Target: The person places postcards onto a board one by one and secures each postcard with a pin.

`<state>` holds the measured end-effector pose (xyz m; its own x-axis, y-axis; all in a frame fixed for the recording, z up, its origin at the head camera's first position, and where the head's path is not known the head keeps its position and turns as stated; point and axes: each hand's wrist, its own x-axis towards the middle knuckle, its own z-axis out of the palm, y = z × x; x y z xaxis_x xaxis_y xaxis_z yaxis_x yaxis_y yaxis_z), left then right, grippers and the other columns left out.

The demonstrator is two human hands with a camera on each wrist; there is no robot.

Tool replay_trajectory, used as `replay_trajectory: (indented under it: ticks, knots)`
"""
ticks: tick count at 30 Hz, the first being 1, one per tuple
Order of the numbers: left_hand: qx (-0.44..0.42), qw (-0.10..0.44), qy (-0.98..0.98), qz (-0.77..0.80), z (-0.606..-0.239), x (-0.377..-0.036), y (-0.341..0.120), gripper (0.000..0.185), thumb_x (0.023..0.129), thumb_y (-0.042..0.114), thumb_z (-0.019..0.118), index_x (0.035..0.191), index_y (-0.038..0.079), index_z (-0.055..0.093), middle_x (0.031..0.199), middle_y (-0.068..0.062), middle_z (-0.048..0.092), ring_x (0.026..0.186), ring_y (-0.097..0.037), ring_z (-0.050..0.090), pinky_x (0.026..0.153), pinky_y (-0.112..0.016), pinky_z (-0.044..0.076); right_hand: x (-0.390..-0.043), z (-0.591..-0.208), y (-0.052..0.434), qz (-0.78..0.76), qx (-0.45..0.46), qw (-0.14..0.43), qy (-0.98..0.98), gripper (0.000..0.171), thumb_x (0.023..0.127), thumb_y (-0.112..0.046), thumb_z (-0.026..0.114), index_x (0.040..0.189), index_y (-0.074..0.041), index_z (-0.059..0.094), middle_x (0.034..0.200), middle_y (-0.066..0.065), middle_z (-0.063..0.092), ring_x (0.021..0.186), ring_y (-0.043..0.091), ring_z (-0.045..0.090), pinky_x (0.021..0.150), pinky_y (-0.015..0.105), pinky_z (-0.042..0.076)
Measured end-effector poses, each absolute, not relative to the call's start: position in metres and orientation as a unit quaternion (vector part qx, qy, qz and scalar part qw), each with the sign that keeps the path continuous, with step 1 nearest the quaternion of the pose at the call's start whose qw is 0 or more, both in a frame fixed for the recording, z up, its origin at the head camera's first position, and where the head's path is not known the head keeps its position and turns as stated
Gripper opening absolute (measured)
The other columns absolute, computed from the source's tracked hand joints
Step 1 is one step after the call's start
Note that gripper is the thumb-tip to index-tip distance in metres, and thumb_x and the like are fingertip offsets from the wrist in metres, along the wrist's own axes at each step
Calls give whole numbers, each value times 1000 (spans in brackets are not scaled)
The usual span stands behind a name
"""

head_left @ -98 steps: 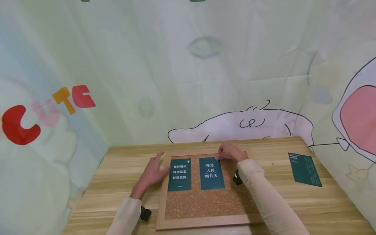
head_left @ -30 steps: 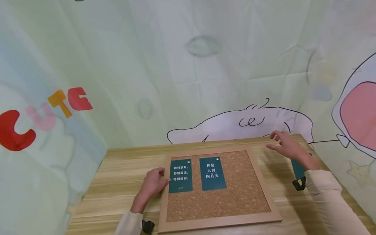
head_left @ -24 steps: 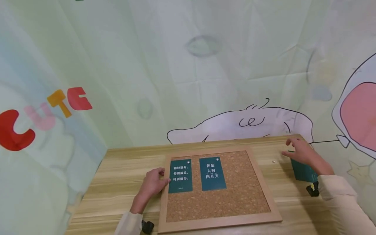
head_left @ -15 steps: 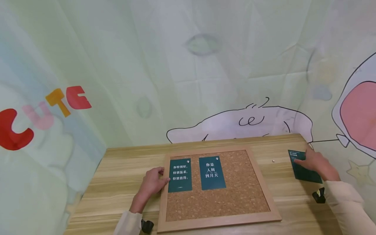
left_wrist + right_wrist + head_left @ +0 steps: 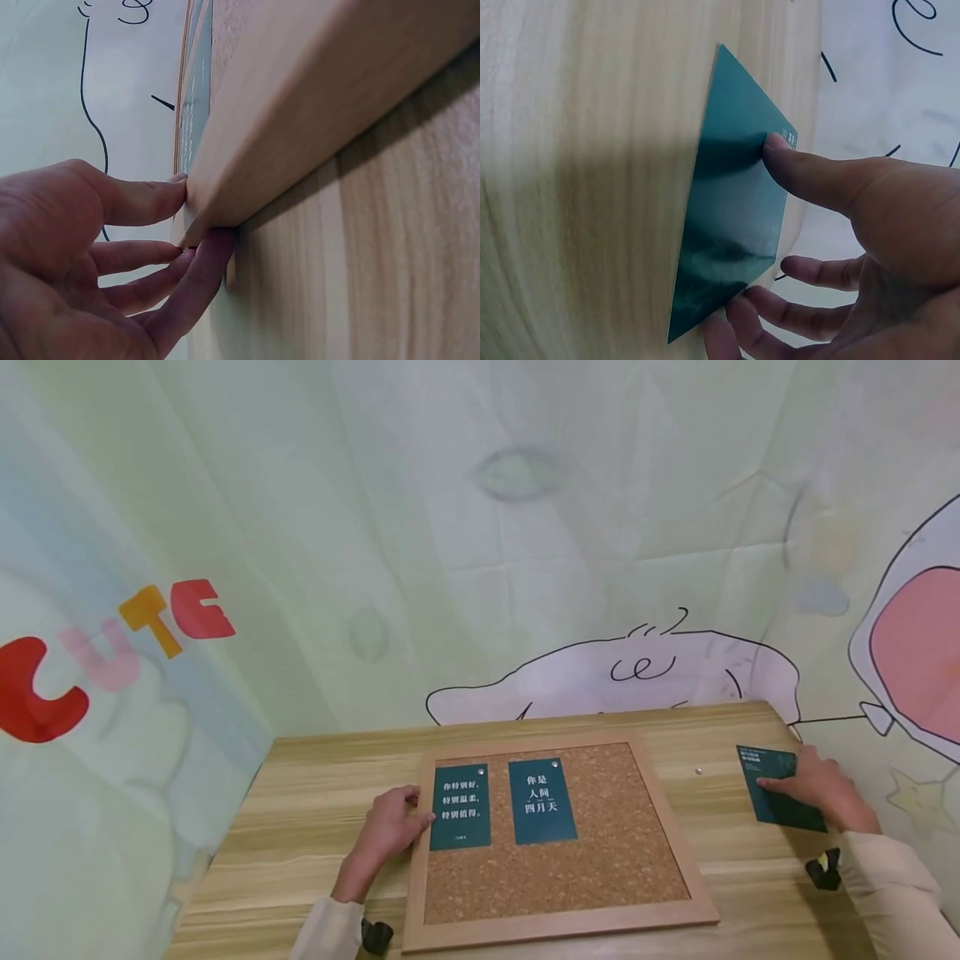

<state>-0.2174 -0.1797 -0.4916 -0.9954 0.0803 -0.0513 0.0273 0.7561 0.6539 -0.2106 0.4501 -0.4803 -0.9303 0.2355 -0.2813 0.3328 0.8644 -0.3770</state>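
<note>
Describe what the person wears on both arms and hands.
Both arms are covered by long, plain cream-beige sleeves, the left sleeve and the right sleeve reaching to the wrists. A small black device is strapped at each wrist; the right wrist device shows a yellowish spot, the left wrist device looks all black. The left hand and right hand are bare, with no gloves or rings visible.

Bare table [image 5: 322, 777] lies left of the cork board [image 5: 600, 852] and in a strip between the board's right edge and the loose card [image 5: 776, 793]; a small pin [image 5: 698, 771] sits there. Curtain [image 5: 480, 527] closes the far edge.
</note>
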Motion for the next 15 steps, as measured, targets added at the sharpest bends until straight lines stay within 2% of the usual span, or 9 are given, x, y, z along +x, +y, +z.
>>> replay_trajectory:
  ticks: [5, 15]
  knots:
    - [27, 38, 937, 346, -491, -218, -180, 46, 92, 10, 78, 131, -9, 64, 109, -17, 69, 85, -24, 62, 71, -37, 58, -210, -477, 448, -256, 190, 139, 938, 123, 85, -49, 83, 137, 33, 7, 125, 55, 29, 113, 62, 42, 100, 70, 42]
    - [27, 41, 936, 348, -490, -217, -179, 48, 91, 11, 79, 132, -10, 62, 110, -18, 68, 83, -24, 62, 69, -36, 58, -210, -477, 446, -272, 222, 131, 927, 128, 81, -46, 88, 137, 33, 5, 127, 55, 27, 116, 63, 40, 103, 70, 41]
